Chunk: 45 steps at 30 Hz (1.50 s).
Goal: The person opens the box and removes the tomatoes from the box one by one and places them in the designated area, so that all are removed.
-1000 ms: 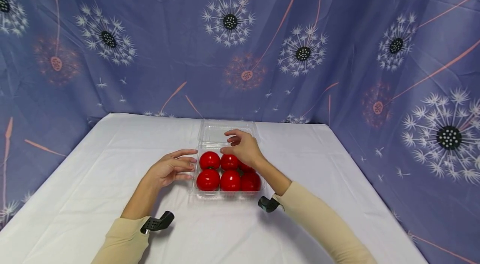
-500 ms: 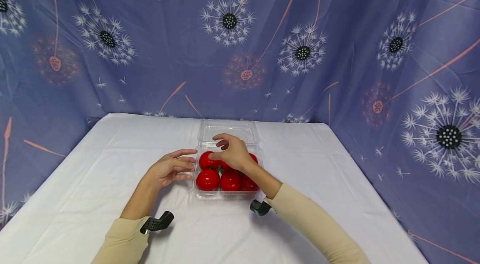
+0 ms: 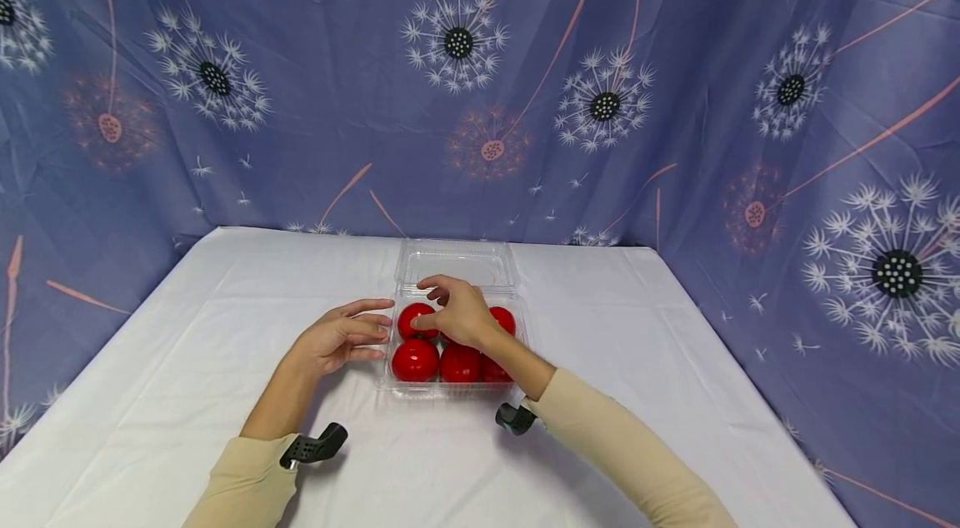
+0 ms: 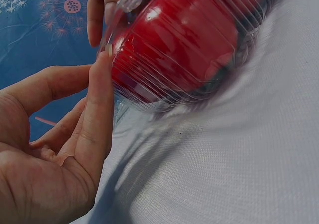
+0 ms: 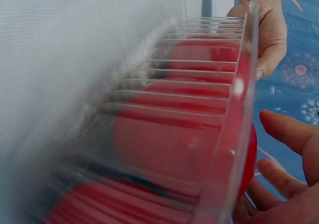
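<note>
A clear plastic clamshell box [image 3: 457, 389] holds several glossy red tomatoes [image 3: 415, 361], and its lid [image 3: 457, 265] lies folded back. At the box's left side is my left hand [image 3: 337, 338], with extended fingers; in the left wrist view a fingertip [image 4: 103, 59] touches the rim. My right hand [image 3: 467, 318] reaches over the back row, its thumb in front of the back-left tomato [image 3: 410, 314]. In the right wrist view the fingers of that hand [image 5: 294, 179] are spread beside the tomatoes, gripping none. The back-middle tomato is mostly hidden beneath it.
A white cloth [image 3: 615, 345] covers the table. Behind and at the sides hangs a blue curtain [image 3: 322, 95] with dandelion prints. Black camera mounts [image 3: 315, 445] sit at both wrists, the right mount [image 3: 516, 418] close to the box's front right corner.
My right hand has moved left and slightly down, from over the back right to over the back-left tomatoes. My left hand and the box have stayed in place.
</note>
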### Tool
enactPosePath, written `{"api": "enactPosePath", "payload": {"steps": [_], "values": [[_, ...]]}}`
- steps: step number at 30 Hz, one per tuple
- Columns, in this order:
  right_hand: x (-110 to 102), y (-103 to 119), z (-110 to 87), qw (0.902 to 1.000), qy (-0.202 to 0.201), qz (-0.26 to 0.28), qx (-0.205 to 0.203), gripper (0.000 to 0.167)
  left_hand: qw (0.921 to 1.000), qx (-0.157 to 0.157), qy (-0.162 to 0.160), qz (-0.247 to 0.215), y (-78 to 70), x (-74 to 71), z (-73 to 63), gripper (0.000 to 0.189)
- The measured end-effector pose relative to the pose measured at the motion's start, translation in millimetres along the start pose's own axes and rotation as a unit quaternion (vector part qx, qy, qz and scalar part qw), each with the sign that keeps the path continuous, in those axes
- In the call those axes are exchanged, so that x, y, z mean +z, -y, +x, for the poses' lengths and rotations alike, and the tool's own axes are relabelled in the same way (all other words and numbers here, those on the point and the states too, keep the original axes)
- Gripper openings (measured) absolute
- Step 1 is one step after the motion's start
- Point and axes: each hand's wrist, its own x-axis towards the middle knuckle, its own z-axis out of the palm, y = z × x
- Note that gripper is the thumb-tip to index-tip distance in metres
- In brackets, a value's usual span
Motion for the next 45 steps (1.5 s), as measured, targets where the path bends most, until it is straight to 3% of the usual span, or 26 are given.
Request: {"api": "enactPosePath", "payload": {"steps": [11,45], "values": [[5,-5,-1.1,1.0000,0.005,-0.001,0.008,0.056,1.0000,0.000,-0.001,0.006,1.5,-0.1,1.3,0.058],[12,-10,6.2,0.9960,0.028,-0.082,-0.022,0.053,0.9999,-0.005,-0.007,0.009,1.6,0.2,0.2,0.055]]}}
